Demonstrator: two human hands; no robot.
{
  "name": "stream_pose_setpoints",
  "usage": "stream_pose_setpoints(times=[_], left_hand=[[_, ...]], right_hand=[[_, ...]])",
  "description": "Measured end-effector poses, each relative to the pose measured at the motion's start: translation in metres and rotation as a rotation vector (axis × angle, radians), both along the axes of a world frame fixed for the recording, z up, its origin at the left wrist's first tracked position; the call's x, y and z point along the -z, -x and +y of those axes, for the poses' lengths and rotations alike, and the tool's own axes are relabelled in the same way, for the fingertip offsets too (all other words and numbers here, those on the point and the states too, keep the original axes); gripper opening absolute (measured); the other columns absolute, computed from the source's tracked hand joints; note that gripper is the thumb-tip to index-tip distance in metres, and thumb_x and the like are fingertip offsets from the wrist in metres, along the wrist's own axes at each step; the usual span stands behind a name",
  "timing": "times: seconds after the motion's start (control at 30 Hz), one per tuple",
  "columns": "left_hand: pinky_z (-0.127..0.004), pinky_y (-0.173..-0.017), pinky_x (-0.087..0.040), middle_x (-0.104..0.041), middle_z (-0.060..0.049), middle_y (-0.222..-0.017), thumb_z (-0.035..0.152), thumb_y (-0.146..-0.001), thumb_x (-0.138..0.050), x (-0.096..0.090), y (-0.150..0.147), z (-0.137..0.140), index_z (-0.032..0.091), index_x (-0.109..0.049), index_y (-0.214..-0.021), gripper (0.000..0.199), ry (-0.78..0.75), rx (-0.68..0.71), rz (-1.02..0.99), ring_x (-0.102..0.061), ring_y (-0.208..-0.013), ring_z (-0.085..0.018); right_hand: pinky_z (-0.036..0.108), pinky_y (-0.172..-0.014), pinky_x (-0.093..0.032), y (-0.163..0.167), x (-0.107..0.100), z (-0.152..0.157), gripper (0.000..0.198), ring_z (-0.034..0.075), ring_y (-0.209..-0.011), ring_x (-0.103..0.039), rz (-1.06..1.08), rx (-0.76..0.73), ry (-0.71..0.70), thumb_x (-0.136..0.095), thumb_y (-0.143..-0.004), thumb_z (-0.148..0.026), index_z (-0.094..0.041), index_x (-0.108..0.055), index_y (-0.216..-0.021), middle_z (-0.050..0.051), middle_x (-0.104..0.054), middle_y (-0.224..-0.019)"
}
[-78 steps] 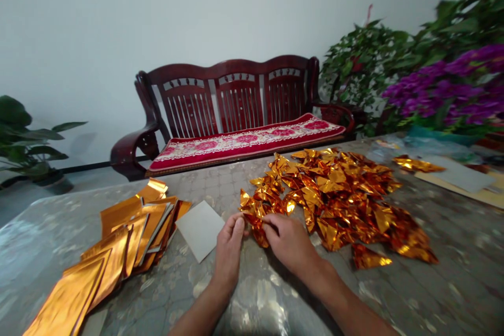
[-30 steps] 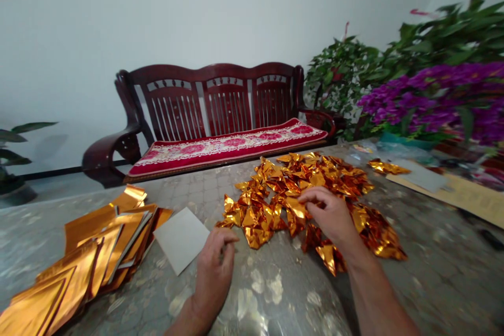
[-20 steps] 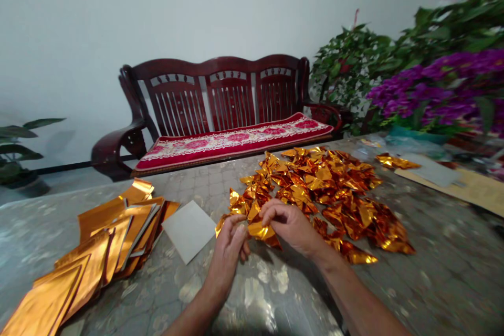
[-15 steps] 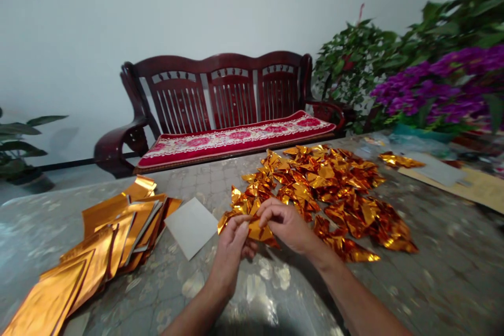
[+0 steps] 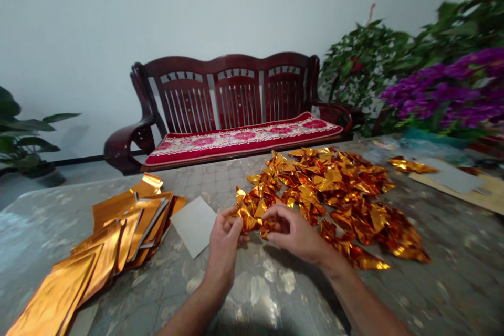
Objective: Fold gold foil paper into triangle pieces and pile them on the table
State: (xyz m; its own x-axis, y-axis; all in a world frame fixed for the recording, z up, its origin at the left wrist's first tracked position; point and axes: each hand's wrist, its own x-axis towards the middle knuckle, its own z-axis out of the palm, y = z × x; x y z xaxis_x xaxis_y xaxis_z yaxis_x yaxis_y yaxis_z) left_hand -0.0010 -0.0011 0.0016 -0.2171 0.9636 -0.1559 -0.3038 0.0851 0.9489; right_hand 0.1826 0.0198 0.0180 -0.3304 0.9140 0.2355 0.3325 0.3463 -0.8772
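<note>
A folded piece of gold foil paper (image 5: 250, 222) is held between both hands just above the table. My left hand (image 5: 225, 241) pinches its left end, with thumb and fingers closed on it. My right hand (image 5: 296, 234) grips the right end with curled fingers that partly hide it. Right behind the hands spreads a pile of folded gold foil pieces (image 5: 326, 181), pointed and shiny. To the left of my left hand lies a pale square sheet (image 5: 194, 227). Farther left, flat gold foil sheets (image 5: 106, 244) are fanned out in an overlapping stack.
A patterned, glossy cover lies over the table (image 5: 157, 302). Behind it stands a dark wooden bench (image 5: 232, 94) with a red cushion (image 5: 244, 137). Purple flowers (image 5: 444, 92) and leafy plants rise at the right. One gold piece (image 5: 412, 165) lies near some cardboard (image 5: 468, 189).
The held foil now looks fuller and more folded, where a flatter flap showed before. My right hand has turned, its fingers lower around the right end. The view has shifted slightly left.
</note>
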Motion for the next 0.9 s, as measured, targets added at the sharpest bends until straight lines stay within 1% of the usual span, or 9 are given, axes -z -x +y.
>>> stream_pose_setpoints(times=[0.07,0.17,0.3,0.37,0.53,0.7,0.77,0.9], left_hand=[[-0.023,-0.055,-0.052,-0.07,-0.003,-0.084,0.047,-0.07,-0.076,-0.001,0.001,0.0,0.015,-0.053,-0.113,0.058,0.013,-0.004,-0.007,-0.066,-0.063,-0.014],[-0.025,-0.061,-0.055,-0.071,-0.006,-0.09,0.049,-0.073,-0.076,-0.001,-0.001,-0.003,0.016,-0.053,-0.113,0.056,0.01,0.038,-0.036,-0.069,-0.069,-0.015],[-0.029,-0.071,-0.058,-0.071,-0.008,-0.107,0.042,-0.076,-0.077,0.001,-0.008,-0.007,0.018,-0.051,-0.116,0.054,-0.028,0.139,-0.084,-0.071,-0.079,-0.016],[-0.029,-0.073,-0.058,-0.069,-0.009,-0.113,0.038,-0.077,-0.077,0.004,-0.01,-0.008,0.018,-0.05,-0.118,0.054,-0.033,0.151,-0.097,-0.071,-0.083,-0.017],[-0.032,-0.081,-0.058,-0.069,-0.01,-0.112,0.033,-0.076,-0.077,0.01,-0.012,-0.008,0.018,-0.053,-0.114,0.048,-0.058,0.113,-0.13,-0.069,-0.097,-0.021],[-0.031,-0.087,-0.055,-0.072,-0.008,-0.107,0.026,-0.069,-0.08,0.008,-0.012,-0.008,0.018,-0.055,-0.11,0.049,-0.104,0.081,-0.051,-0.07,-0.096,-0.02],[-0.031,-0.089,-0.054,-0.073,-0.008,-0.108,0.023,-0.067,-0.08,0.007,-0.012,-0.009,0.018,-0.055,-0.111,0.051,-0.12,0.064,-0.033,-0.071,-0.097,-0.02],[-0.03,-0.087,-0.054,-0.073,-0.008,-0.107,0.02,-0.068,-0.079,0.008,-0.015,-0.01,0.017,-0.054,-0.111,0.05,-0.111,0.016,-0.047,-0.071,-0.094,-0.02]], right_hand=[[0.023,-0.066,-0.043,0.006,0.003,-0.001,0.025,0.012,-0.072,-0.055,-0.058,0.035,-0.052,-0.066,-0.07,-0.008,-0.021,-0.071,-0.09,-0.001,-0.063,-0.084],[0.024,-0.069,-0.043,0.014,0.006,-0.002,0.013,0.013,-0.072,-0.057,-0.057,0.063,-0.101,-0.066,-0.076,-0.01,-0.021,-0.071,-0.08,-0.002,-0.065,-0.079],[0.023,-0.066,-0.042,0.017,0.01,-0.002,0.013,0.013,-0.069,-0.057,-0.029,0.096,-0.109,-0.064,-0.076,-0.009,-0.02,-0.071,-0.077,-0.003,-0.065,-0.074],[0.023,-0.064,-0.042,0.018,0.012,-0.002,0.014,0.013,-0.068,-0.057,-0.025,0.092,-0.108,-0.063,-0.076,-0.008,-0.02,-0.07,-0.076,-0.002,-0.065,-0.073],[0.024,-0.064,-0.044,0.022,0.01,-0.005,0.012,0.013,-0.069,-0.06,-0.025,0.082,-0.086,-0.065,-0.077,-0.011,-0.02,-0.073,-0.079,-0.001,-0.067,-0.075],[0.025,-0.07,-0.046,0.024,0.01,-0.006,0.012,0.014,-0.073,-0.063,-0.024,0.122,-0.085,-0.063,-0.08,-0.012,-0.02,-0.072,-0.077,0.0,-0.069,-0.076],[0.025,-0.069,-0.046,0.026,0.012,-0.007,0.012,0.015,-0.073,-0.063,-0.022,0.141,-0.077,-0.062,-0.08,-0.012,-0.019,-0.072,-0.077,0.001,-0.069,-0.076],[0.024,-0.066,-0.045,0.031,0.012,-0.009,0.013,0.014,-0.069,-0.062,-0.037,0.163,-0.084,-0.061,-0.079,-0.011,-0.018,-0.071,-0.077,0.0,-0.069,-0.074]])
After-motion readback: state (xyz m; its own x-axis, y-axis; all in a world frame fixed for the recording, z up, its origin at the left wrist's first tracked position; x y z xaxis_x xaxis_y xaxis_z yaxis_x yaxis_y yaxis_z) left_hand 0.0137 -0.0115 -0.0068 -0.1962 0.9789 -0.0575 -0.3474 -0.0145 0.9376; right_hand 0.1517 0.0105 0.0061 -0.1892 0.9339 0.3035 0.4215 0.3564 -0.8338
